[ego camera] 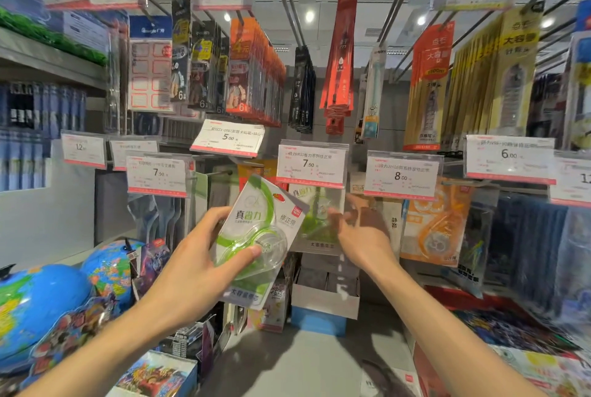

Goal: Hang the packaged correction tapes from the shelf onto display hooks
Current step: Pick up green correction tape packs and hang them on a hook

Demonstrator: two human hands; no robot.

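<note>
Pack (256,236) marked 修正带 in gripping left hand (195,256); right hand (361,233) loosely spread, empty.

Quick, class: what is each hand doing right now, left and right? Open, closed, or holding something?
Left hand: closed round a green correction tape package.
Right hand: open, fingers spread, holding nothing, reaching toward the hanging green packages.

Glossy clear plastic blister on the green correction tape pack (256,236), smooth card backing, shiny plastic globes (38,300), clear glossy price tag holders (311,164), metal display hooks (287,6)
</note>
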